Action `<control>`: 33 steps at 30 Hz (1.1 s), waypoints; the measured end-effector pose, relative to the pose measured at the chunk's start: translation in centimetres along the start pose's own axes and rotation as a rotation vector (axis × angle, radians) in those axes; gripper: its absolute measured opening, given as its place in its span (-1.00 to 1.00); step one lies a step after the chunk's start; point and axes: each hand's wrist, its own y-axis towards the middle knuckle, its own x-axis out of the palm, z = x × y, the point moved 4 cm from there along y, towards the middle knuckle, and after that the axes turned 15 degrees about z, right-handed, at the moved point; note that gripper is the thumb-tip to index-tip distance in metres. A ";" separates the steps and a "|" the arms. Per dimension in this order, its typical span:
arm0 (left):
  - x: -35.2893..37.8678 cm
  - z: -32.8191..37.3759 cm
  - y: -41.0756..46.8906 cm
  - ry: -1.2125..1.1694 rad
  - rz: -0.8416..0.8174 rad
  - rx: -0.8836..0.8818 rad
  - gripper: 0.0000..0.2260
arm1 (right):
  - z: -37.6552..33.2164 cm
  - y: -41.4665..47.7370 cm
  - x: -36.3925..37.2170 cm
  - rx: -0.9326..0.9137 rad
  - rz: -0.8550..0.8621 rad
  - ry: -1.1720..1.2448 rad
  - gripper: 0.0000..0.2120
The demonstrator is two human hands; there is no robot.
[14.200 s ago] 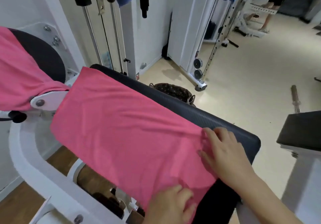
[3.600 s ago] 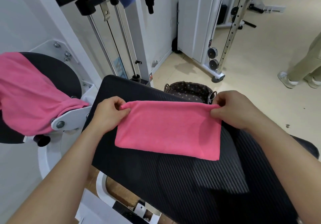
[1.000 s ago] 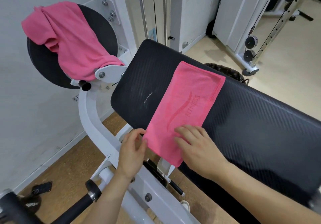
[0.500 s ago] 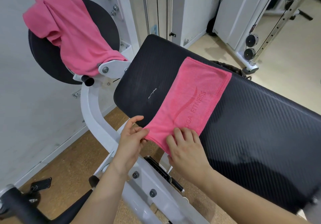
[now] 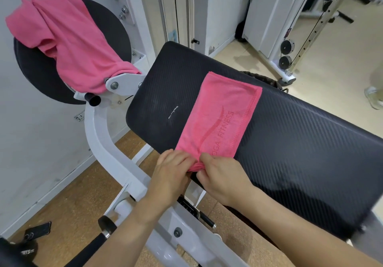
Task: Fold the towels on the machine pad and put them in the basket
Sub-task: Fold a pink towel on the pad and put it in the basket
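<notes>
Head view: the folded pink towel (image 5: 219,117) lies on the black pad (image 5: 300,142). Its long axis runs from the near edge to the far edge, leaning right. The left hand (image 5: 172,175) and right hand (image 5: 221,175), side by side, pinch its bunched near end with curled fingers. Behind the pad only the basket (image 5: 269,81) rim shows, and its contents are hidden. Another towel (image 5: 68,40) drapes over a round pad (image 5: 112,24).

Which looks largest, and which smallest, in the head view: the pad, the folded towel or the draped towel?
1. pad
2. draped towel
3. folded towel
The two towels are not far apart, but the draped one covers more of the picture.
</notes>
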 end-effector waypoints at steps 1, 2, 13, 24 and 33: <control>0.2 -0.1 0.1 -0.009 -0.039 0.031 -0.68 | 0.1 0.0 -0.1 0.032 -0.079 0.037 -0.76; 0.3 -0.2 -0.2 -0.028 -0.091 0.059 -0.73 | 0.2 0.0 -0.5 0.077 -0.128 0.095 -0.75; -1.1 0.6 -3.3 0.046 -0.462 0.238 -0.73 | 4.1 1.0 -2.5 1.024 0.065 1.111 -0.74; -3.5 0.3 11.5 -0.090 -0.448 -0.044 -0.82 | 2.2 3.8 -6.0 0.328 0.102 0.103 -0.80; -1.6 -3.6 14.7 -0.316 -0.231 -0.440 -0.78 | 5.8 6.4 -6.0 0.474 0.230 -0.001 -0.86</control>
